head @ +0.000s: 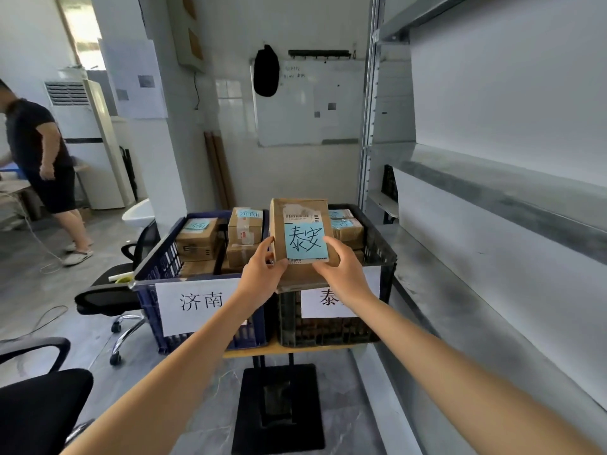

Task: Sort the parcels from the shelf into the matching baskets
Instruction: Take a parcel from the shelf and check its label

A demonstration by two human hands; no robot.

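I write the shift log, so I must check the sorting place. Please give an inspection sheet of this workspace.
Surface: small wooden table carries both baskets.
Job's things: parcel with blue 泰安 note, held up near the baskets; blue basket signed 济南; black basket, sign partly hidden; both contain parcels.
Clutter: small white item on office chair.
Hands: left hand and right hand grip the parcel.
Cables: white cable on floor, left.
Surroundings: metal shelf right; another person left; whiteboard behind.

Parcel (pixel 279 224): brown cardboard, matt, creased.
Note (pixel 305 241): pale blue paper, matt.
Blue basket (pixel 147 300): plastic lattice, slight sheen.
Black basket (pixel 328 330): plastic lattice, dull.
Signs (pixel 197 320): white paper, smooth.
Shelf (pixel 492 290): grey sheet metal, dull, smudged.
Floor (pixel 203 405): stone-look tile, glossy.
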